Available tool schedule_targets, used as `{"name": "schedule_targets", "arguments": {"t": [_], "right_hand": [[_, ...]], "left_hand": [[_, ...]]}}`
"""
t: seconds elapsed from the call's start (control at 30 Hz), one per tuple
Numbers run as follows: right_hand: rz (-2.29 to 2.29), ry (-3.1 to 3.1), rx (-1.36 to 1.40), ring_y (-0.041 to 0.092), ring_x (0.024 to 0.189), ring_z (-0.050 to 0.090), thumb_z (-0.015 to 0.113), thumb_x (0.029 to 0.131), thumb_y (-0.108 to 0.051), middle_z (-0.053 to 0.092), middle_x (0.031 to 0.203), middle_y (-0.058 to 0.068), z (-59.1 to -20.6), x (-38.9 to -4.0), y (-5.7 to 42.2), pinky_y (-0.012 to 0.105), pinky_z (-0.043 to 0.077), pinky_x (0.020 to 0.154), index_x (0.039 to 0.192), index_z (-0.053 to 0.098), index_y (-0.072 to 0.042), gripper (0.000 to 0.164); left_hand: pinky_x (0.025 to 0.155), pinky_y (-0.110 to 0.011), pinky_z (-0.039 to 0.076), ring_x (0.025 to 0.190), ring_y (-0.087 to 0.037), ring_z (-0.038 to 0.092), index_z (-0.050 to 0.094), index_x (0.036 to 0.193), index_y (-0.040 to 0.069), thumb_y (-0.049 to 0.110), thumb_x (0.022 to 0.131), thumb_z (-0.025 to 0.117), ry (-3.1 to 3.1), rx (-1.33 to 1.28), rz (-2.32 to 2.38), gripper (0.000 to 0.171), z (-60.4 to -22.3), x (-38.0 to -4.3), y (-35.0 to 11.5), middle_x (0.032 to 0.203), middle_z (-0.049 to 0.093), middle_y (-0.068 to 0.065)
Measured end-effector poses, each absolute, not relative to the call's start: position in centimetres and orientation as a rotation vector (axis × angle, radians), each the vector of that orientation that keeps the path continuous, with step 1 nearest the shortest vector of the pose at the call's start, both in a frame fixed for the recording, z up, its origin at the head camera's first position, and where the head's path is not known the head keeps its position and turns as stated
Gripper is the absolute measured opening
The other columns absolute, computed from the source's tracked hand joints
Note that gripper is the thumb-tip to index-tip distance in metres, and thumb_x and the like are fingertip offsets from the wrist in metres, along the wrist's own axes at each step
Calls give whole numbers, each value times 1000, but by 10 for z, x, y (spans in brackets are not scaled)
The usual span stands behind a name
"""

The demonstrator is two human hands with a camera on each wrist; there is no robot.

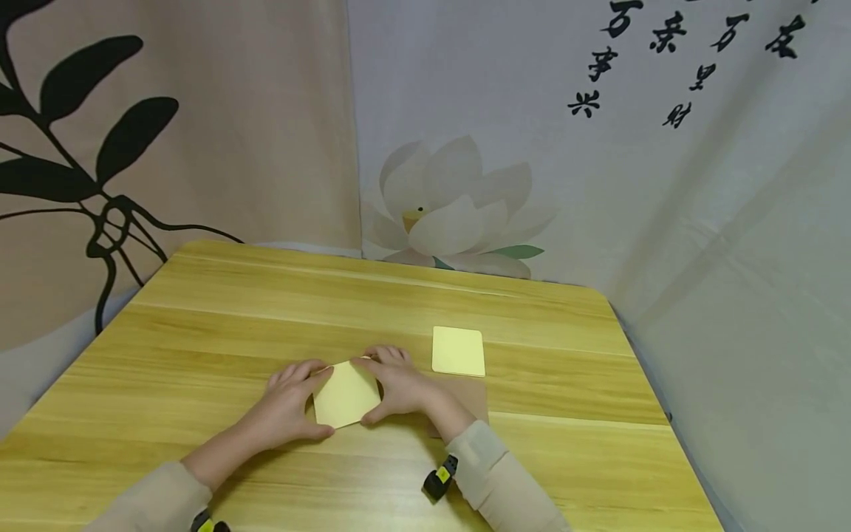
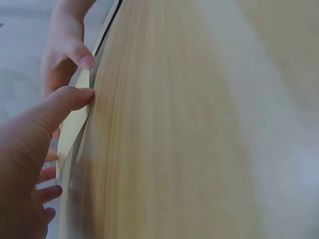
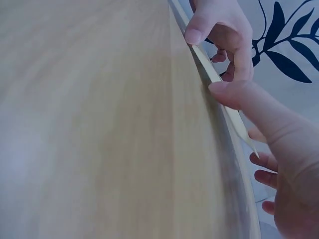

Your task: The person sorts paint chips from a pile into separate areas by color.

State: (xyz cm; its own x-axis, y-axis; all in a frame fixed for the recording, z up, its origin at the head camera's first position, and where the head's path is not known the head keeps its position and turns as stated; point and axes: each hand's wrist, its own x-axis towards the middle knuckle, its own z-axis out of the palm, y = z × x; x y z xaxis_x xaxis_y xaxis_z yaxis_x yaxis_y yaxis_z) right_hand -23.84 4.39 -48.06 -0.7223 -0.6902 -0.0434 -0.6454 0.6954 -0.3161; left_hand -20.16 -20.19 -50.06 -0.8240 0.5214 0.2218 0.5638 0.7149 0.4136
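Note:
Both hands hold a pale yellow piece of paper [image 1: 346, 395] just above the tabletop, near the middle of the table. My left hand [image 1: 292, 406] has it by the left side, thumb at the near corner and index finger at the far one. On the opposite side, the right hand [image 1: 399, 384] grips the paper with thumb near and index finger far. In the left wrist view, the paper [image 2: 75, 124] is seen edge-on with the left thumb on its near edge. The right wrist view shows the right thumb pressing the paper's [image 3: 234, 119] near edge.
A yellow square with rounded corners [image 1: 459, 351] lies right of the hands. Just nearer is a brown square [image 1: 473, 395], partly covered by the right forearm. The wooden table [image 1: 565, 458] reaches back to a printed curtain [image 1: 731, 185]. Black devices are strapped at both sleeves.

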Motion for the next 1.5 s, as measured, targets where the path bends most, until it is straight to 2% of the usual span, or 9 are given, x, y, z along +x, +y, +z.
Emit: {"name": "schedule_targets", "arguments": {"t": [0.57, 0.9, 1.17, 1.5], "right_hand": [[-478, 2849, -931, 26, 135, 24, 80, 68, -55, 31, 146, 6, -476, -240, 84, 49, 15, 109, 150, 33, -22, 101], [-505, 2892, -872, 26, 134, 24, 80, 68, -56, 31, 145, 7, -474, -242, 115, 47, 15, 108, 149, 36, -20, 99], [-521, 2926, -802, 26, 134, 24, 80, 69, -54, 32, 145, 9, -468, -245, 144, 48, 17, 106, 149, 36, -19, 98], [-550, 2951, -742, 31, 133, 24, 81, 70, -50, 32, 144, 12, -467, -251, 178, 51, 15, 105, 149, 36, -16, 98]], "left_hand": [[93, -53, 27, 124, -34, 38, 51, 138, 1, 50, 60, 84, -2782, -1012, -708, 98, -490, -227, -165, 138, 45, -15], [97, -59, 26, 128, -35, 34, 48, 140, 2, 49, 66, 82, -2801, -1153, -705, 94, -480, -246, -137, 142, 41, -16], [97, -53, 26, 127, -31, 35, 49, 140, 6, 51, 65, 79, -2779, -1215, -688, 92, -482, -270, -107, 143, 41, -13], [99, -52, 26, 127, -29, 34, 49, 141, 9, 52, 67, 77, -2764, -1288, -670, 90, -481, -289, -73, 142, 40, -9]]}}
